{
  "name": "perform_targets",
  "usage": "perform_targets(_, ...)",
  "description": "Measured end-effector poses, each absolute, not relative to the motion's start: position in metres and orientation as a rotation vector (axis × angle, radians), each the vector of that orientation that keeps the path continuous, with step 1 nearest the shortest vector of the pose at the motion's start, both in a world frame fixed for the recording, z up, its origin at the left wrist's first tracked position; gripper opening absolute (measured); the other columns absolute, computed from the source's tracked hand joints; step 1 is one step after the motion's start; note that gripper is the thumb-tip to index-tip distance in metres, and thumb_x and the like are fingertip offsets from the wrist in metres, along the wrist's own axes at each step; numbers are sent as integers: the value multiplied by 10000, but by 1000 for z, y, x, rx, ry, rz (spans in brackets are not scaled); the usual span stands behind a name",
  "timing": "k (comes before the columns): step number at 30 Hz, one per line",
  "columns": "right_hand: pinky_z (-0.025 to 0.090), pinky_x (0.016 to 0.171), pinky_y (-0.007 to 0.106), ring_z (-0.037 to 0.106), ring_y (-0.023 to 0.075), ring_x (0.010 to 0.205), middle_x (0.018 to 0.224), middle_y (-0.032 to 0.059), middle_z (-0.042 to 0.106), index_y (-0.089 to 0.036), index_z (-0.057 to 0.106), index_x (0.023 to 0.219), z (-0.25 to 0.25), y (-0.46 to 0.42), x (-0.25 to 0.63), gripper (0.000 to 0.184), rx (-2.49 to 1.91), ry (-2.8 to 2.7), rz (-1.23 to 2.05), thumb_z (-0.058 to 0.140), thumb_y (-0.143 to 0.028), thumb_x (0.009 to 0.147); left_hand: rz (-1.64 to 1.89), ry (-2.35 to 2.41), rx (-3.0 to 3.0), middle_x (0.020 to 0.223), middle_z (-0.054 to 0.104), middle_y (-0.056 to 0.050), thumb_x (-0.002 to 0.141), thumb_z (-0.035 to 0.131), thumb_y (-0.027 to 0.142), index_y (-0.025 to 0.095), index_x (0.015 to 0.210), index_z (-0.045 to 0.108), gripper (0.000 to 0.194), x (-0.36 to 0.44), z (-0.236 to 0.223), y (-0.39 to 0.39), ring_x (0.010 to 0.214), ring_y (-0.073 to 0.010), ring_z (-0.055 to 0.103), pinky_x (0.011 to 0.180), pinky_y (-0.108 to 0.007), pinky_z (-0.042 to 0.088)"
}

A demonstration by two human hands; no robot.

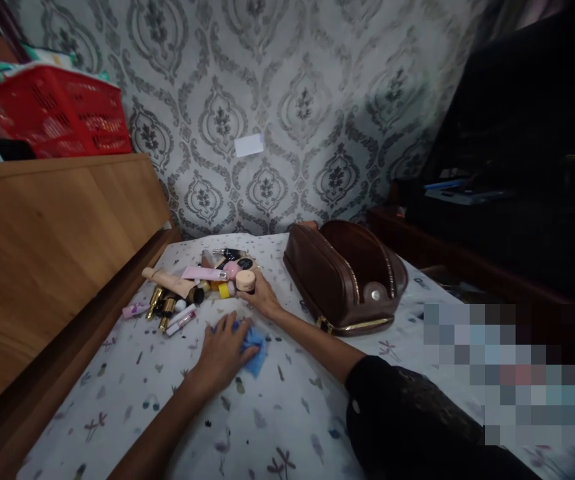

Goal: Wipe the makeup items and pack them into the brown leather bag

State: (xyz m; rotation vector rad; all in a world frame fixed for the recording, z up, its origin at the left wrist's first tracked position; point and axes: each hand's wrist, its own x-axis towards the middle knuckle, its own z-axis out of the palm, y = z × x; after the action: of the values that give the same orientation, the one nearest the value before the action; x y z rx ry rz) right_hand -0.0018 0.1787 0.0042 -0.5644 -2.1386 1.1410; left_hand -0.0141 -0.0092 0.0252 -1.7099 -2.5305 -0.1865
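Observation:
My right hand [263,298] reaches to the pile's right side, its fingers closed round a small round beige jar [246,281]. On the bed sheet nearer me, my left hand [223,350] lies flat with fingers spread, over a crumpled blue cloth [256,357]. Cosmetics are heaped ahead of both hands: a pink tube [202,273], a beige tube [170,283], a gold-capped bottle [167,313], a lip gloss tube [181,320] and several other small containers. Just right of the heap, a brown toiletry bag [324,280] stands with its zipped top spread apart; its inside is dark.
A patterned white sheet [132,400] covers the surface. The left side is bounded by a wooden panel [62,247], with a red plastic basket [57,110] above it. Dark furniture [507,153] stands on the right, and a patterned wall [287,100] closes the back.

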Motion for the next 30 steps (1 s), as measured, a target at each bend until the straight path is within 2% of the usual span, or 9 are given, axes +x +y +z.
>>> perform_targets(3,451,852,315,585,191,985,1034,13,641,-227,506,1117,-1,180,-4,482,-594,-2059,1238,725,-298,694,-366,-2503,-1773,1155,635,-119,950,484,249,212,1087,629,203,-17,21,-11,1121,-296,561,940,-482,446)
perform_targets(5,458,838,311,597,189,959,1007,5,648,-231,509,1097,-2,181,-5,478,-597,-1999,1303,731,-316,682,-722,-2498,-1756,965,645,-79,931,460,182,207,921,634,176,-25,21,-9,965,-248,592,882,-399,465)
perform_targets(7,466,836,316,605,194,946,1002,17,652,-219,505,1086,-1,183,-5,506,-586,-1926,1372,744,-341,657,-1067,-2462,-1672,900,636,-57,924,463,203,206,882,619,162,-36,24,-6,889,-222,592,848,-358,468)
perform_targets(11,481,863,330,611,200,978,1087,70,643,-198,476,1102,5,178,0,570,-521,-1755,1540,731,-432,649,-1375,-2394,-1447,943,652,-61,975,392,327,177,1026,596,259,-58,39,-3,889,-206,602,815,-320,476)
perform_targets(14,506,832,325,633,195,942,1071,70,655,-202,503,1088,8,162,15,576,-448,-1681,1718,734,-495,650,-1690,-2272,-1266,1017,671,-68,988,367,391,171,1125,581,337,-62,50,5,955,-208,618,867,-313,476)
perform_targets(18,542,718,315,655,190,814,935,43,686,-197,589,1043,11,133,44,554,-351,-1635,1966,784,-500,623,-1868,-2185,-1419,1188,661,-87,949,473,440,182,1188,606,376,-46,51,21,1139,-229,590,1009,-338,427)
perform_targets(21,550,643,290,652,175,751,864,20,688,-199,612,964,14,120,63,507,-331,-1378,2284,842,-461,596,-1955,-2214,-1562,1128,691,-84,919,516,506,176,1121,663,414,-34,43,29,1097,-241,611,1008,-356,438)
perform_targets(26,501,466,209,626,122,617,781,-13,676,-204,616,991,20,118,75,391,-404,-1032,2594,775,-469,752,-2375,-2240,-1468,1071,727,-86,875,492,649,165,1073,711,567,-32,30,29,1044,-260,644,998,-390,472)
perform_targets(30,506,439,189,624,108,557,734,-7,683,-184,621,978,22,117,73,311,-548,-928,2733,712,-447,838,-2578,-2229,-1371,1050,734,-89,813,589,644,151,1052,715,562,-35,24,25,1005,-259,658,956,-384,498)
